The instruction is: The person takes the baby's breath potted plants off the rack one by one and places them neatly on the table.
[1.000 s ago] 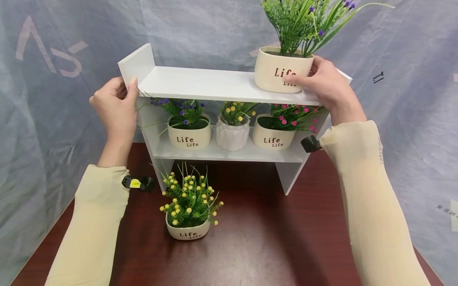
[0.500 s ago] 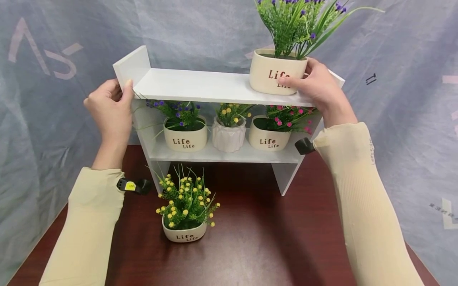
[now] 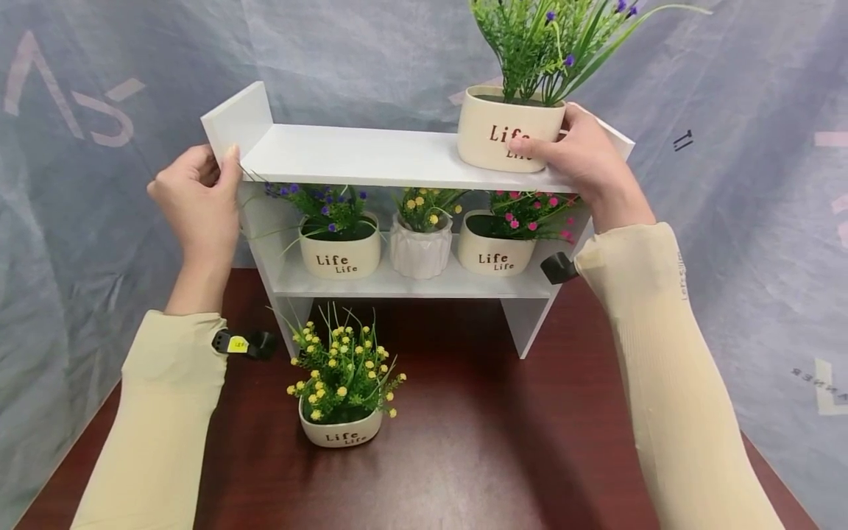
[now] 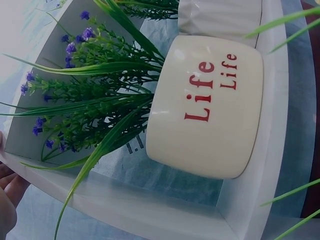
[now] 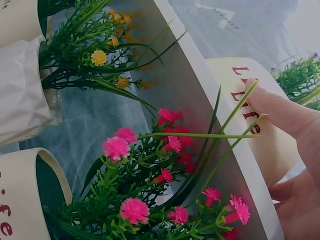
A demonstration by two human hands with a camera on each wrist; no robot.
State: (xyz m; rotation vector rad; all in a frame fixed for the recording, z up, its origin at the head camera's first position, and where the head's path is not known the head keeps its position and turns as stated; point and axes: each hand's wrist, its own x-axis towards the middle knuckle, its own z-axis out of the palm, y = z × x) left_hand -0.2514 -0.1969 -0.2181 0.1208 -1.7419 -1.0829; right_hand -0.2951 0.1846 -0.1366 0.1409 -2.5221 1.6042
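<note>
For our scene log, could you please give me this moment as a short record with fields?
Left hand: grips the shelf at its left end
Right hand: holds the top pot
Middle board, left to right: purple-flowered pot, white pot, pink-flowered pot
Table: yellow-flowered pot, in front of the shelf

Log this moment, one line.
left hand: pinches shelf's left panel; right hand: holds purple-flowered planter at top board; yellow-flowered planter: on table
</note>
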